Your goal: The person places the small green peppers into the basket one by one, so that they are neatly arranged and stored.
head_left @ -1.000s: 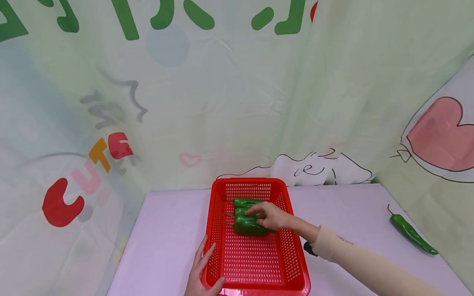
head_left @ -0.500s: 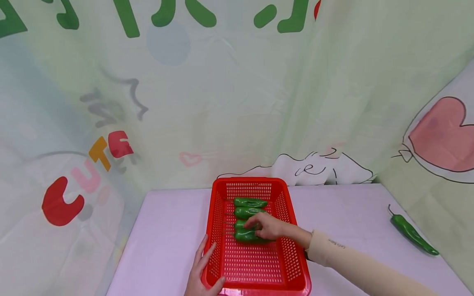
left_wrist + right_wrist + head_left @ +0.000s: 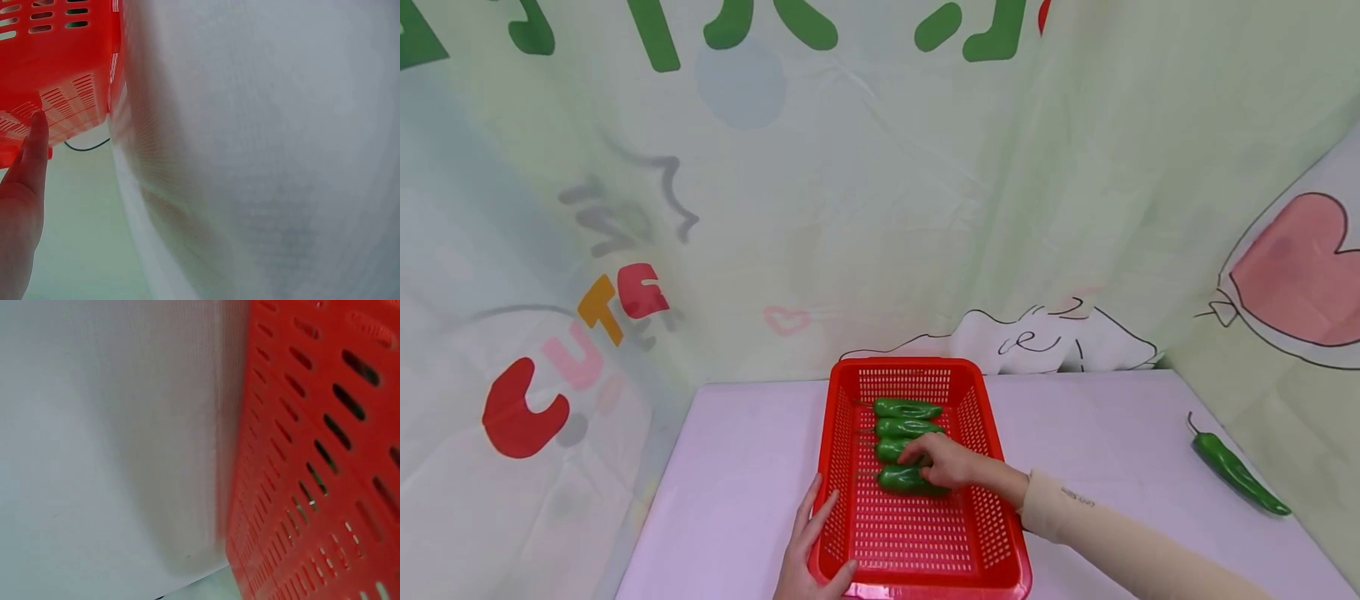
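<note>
Spread wider than a second ago, four green peppers lie in the red basket. Right grip bends over the nearer two, pinching or merely touching, I cannot tell; dragging one could roll another. Left grip, fingers extended, rests against the basket.

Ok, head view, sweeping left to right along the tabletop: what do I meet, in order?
Left hand → red basket → lone green pepper.
</note>
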### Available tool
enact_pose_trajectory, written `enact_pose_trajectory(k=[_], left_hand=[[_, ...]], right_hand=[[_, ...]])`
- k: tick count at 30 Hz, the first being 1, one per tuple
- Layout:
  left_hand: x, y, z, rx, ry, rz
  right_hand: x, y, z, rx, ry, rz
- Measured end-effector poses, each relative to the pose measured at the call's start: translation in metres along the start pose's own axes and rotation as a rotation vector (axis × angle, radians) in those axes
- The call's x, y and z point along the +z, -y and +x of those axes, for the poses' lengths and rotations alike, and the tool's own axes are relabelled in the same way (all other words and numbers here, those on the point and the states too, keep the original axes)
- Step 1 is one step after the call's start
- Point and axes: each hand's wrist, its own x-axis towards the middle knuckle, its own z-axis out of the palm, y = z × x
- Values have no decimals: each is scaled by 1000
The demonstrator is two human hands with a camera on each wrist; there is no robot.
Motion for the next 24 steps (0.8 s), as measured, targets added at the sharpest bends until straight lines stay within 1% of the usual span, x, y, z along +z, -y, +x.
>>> enact_pose_trajectory(k=[9,13,18,20,24], left_hand=[[-1,0,0,15,-2,-8],[1,1,0,15,-6,-21],[1,4,0,30,-14,-22],[1,4,-1,48,-16,-17],[1,3,0,46,-14,-13]], right_hand=[[1,-8,3,-10,-62,13],[-3,-7,0,-6,-92,27],[-18,-3,-8,17,-134,20],[-27,0,-13,35,-161,10],[-44,3,-25,51,-214,7]])
